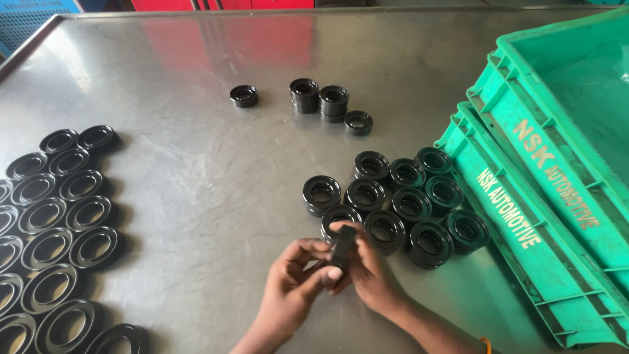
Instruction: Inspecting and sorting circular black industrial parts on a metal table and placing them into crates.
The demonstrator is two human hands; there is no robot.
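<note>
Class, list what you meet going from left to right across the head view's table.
Flat black rings laid in rows → single black ring → left hand → right hand → cluster of stacked black rings → green plastic crates.

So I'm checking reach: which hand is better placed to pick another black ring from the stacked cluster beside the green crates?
Probably the right hand: it is nearer the cluster of stacked rings; the left hand sits farther away. Both grip one black ring.
</note>
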